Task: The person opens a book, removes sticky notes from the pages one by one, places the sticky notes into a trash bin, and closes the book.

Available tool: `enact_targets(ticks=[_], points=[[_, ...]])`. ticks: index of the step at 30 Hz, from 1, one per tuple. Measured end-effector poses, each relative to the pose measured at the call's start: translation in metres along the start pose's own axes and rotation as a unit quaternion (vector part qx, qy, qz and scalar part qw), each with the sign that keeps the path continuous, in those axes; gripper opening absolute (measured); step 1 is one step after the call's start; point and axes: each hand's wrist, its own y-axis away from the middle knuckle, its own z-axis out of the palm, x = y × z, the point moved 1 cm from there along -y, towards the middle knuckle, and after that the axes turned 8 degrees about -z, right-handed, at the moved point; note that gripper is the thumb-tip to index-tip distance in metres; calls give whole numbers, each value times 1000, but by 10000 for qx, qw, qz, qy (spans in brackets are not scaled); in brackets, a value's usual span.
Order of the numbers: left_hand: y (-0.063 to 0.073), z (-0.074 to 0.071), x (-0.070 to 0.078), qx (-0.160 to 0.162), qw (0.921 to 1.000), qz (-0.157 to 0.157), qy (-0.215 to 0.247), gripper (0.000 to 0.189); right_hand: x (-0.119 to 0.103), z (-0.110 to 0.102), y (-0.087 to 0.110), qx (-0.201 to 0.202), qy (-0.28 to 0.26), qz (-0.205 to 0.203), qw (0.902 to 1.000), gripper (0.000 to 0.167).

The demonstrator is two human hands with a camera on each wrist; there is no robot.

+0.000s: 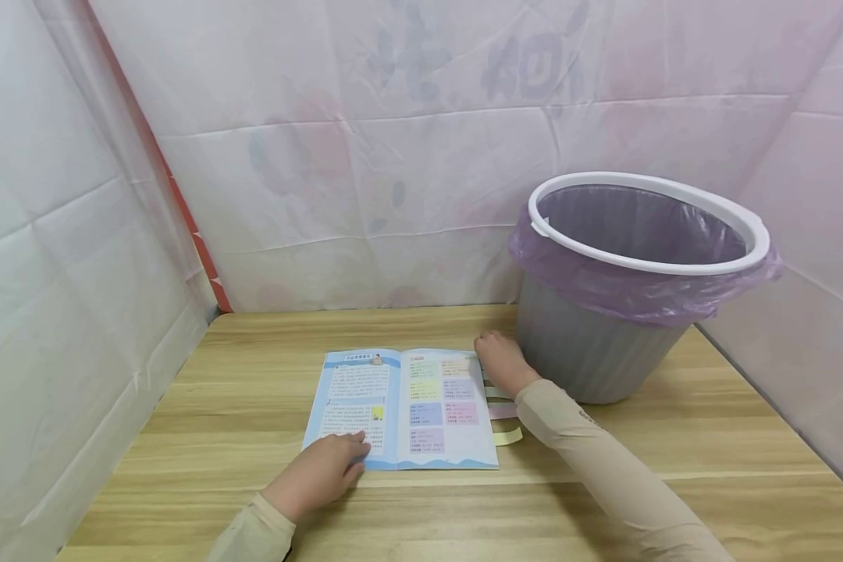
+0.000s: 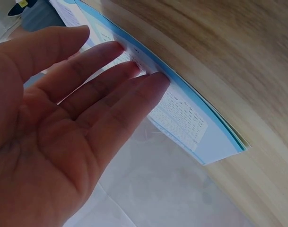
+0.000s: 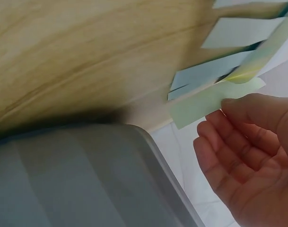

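An open booklet (image 1: 354,390) with printed text and coloured boxes lies flat on the wooden table. My left hand (image 1: 326,472) rests its fingertips on the lower part of the left page, fingers nearly straight. By the booklet's upper right corner is my right hand (image 1: 503,361). Between thumb and forefinger it pinches a pale green sticky tab (image 3: 198,109), best seen in the right wrist view. Several other tabs stick out along the right edge, among them a pink tab (image 1: 502,410) and a yellow tab (image 1: 508,437).
A grey trash bin (image 1: 590,343) stands on the table just right of my right hand. Its white rim (image 1: 632,265) holds a purple bag liner (image 1: 604,293). Pale printed cloth (image 1: 365,172) hangs behind the table (image 1: 204,437) and at both sides.
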Motion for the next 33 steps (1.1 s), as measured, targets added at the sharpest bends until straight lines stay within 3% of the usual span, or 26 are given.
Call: enact_targets(ticks=[13, 18, 22, 27, 30, 33], points=[[0, 0, 0, 49, 10000, -15, -15, 25, 4, -9, -5, 106, -153, 450, 9988, 5], [0, 1, 0, 72, 10000, 3, -36, 25, 3, -19, -4, 741, -206, 493, 9958, 3], [0, 1, -1, 104, 9999, 59, -55, 25, 1, -43, 3, 1424, -359, 357, 9885, 6], [0, 2, -2, 91, 9999, 57, -37, 25, -5, -86, 21, 2499, -639, -299, 9657, 12], [0, 3, -2, 78, 10000, 47, -16, 25, -11, -117, 37, 3242, -701, -875, 9393, 15], [0, 3, -2, 88, 10000, 41, -3, 25, -17, -150, 54, 3971, -508, -1357, 9063, 13]])
